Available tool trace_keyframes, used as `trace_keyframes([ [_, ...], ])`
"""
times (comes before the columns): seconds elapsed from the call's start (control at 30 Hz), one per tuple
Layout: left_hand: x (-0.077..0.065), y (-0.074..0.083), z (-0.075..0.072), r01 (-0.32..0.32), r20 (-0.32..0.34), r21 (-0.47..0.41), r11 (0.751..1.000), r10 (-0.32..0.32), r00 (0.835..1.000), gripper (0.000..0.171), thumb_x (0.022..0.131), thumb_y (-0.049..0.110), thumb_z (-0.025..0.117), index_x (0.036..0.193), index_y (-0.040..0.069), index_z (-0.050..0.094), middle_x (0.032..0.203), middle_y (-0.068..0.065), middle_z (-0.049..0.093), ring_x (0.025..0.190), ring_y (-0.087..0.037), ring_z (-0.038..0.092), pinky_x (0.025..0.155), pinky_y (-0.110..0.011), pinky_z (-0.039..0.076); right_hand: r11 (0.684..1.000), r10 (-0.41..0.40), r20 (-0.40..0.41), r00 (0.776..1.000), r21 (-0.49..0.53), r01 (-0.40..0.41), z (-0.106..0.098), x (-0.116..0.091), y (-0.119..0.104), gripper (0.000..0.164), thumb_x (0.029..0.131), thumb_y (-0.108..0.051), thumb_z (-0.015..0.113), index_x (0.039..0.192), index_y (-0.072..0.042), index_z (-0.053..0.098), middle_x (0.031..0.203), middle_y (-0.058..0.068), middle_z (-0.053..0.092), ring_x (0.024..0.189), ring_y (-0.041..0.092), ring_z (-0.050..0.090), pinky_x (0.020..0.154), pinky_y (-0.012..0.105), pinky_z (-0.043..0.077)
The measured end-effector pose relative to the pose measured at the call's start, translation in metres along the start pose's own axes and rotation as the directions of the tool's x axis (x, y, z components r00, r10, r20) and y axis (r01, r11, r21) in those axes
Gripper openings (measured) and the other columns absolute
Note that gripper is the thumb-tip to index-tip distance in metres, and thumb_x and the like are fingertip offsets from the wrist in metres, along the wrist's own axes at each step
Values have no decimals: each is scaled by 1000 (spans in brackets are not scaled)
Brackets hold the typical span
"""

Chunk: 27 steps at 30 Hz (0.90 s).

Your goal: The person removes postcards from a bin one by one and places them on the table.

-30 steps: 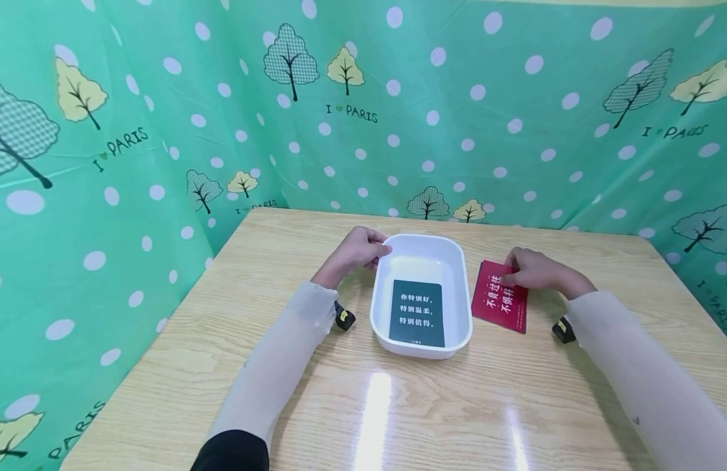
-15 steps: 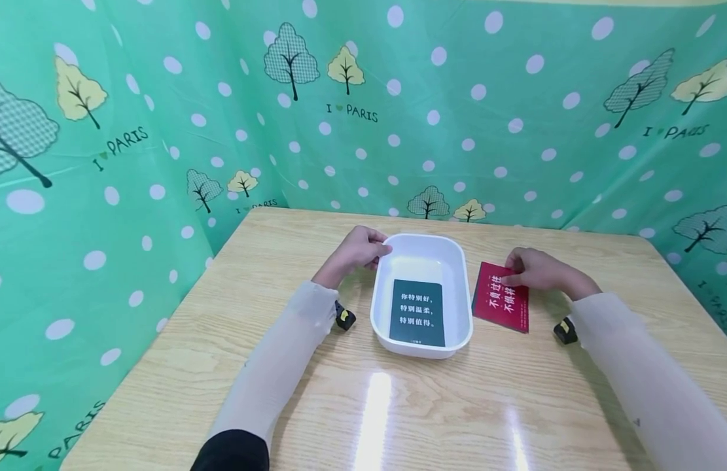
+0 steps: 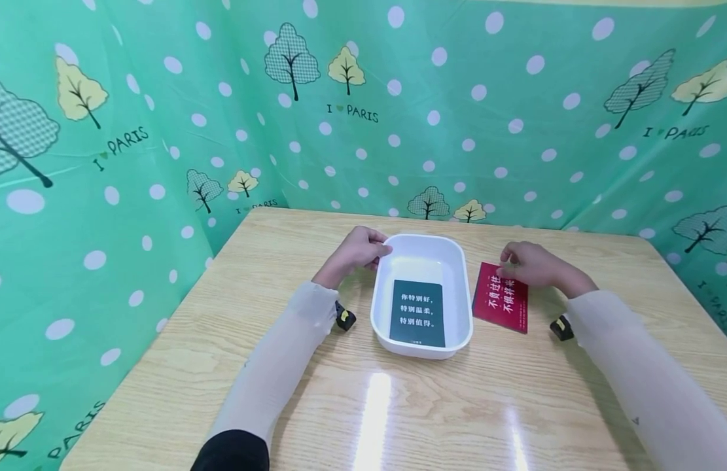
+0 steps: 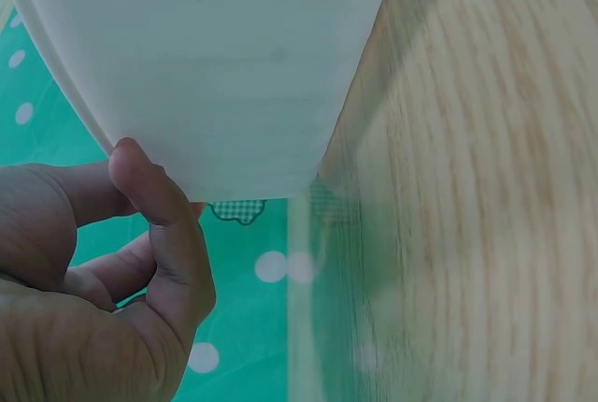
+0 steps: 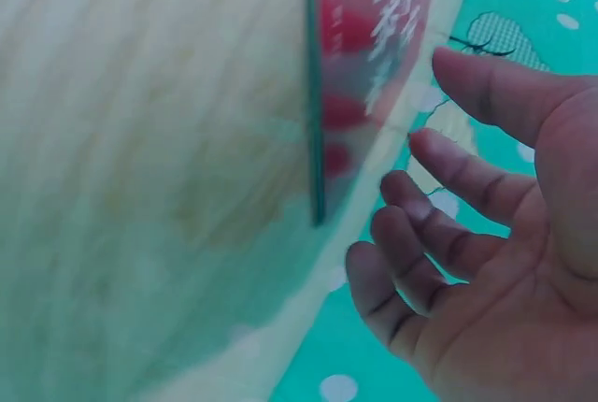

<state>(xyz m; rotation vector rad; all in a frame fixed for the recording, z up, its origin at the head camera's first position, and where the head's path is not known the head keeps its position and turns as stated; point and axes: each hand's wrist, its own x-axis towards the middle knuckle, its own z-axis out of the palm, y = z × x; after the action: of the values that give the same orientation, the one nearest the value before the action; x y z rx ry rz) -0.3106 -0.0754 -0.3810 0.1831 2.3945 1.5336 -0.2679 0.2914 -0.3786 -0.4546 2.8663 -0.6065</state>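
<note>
Red rectangular white-lettered booklet (image 3: 499,306) rests ungripped: the right hand (image 3: 534,263) has shifted back slightly, fingers loosely bent; the left hand (image 3: 361,248) pinches a white rectangular plastic tray (image 3: 455,301).

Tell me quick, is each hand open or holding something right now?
Left hand: closed, gripping the white tub at its rim.
Right hand: open, holding nothing, at the red card.

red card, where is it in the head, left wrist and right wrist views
Head: the red card is right of centre, between the white tray and the right hand.
Left wrist: not in it.
Right wrist: at the top, slightly right of centre.
Shared landmark: the green dotted cloth, visible in all three.
</note>
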Motion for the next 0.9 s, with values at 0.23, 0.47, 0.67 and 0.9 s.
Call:
trace_keyframes([
  [0.23,-1,0,1,-3,-4,2,1000,3,1000,25,93,13,67,116,2,65,91,-13,67,67,-20,65,68,-41,59,998,-57,-76,995,-42,54,-4,5,-26,41,97,-25,62,123,6,54,116,26,57,106,40,54,85,54,51],
  [0.47,-1,1,1,-8,-9,5,1000,8,1000,24,93,14,67,114,2,65,92,-13,66,68,-20,65,62,-34,59,987,-160,-166,973,-48,154,-3,7,-58,40,96,-25,62,124,3,54,116,21,58,107,36,54,86,53,50],
  [0.67,-2,2,0,-2,-12,4,1000,2,1000,24,94,14,66,114,2,65,92,-13,66,67,-20,65,60,-32,58,964,-263,-203,943,-92,249,2,15,-80,41,93,-27,68,123,-1,57,116,16,59,107,32,55,88,48,51],
  [0.9,-1,1,1,1,-8,3,1000,-1,1000,23,94,15,66,113,2,65,93,-15,67,67,-20,65,60,-33,59,934,-350,-127,928,-127,335,14,26,-102,51,90,-34,71,126,0,57,117,16,60,107,31,56,89,45,51],
])
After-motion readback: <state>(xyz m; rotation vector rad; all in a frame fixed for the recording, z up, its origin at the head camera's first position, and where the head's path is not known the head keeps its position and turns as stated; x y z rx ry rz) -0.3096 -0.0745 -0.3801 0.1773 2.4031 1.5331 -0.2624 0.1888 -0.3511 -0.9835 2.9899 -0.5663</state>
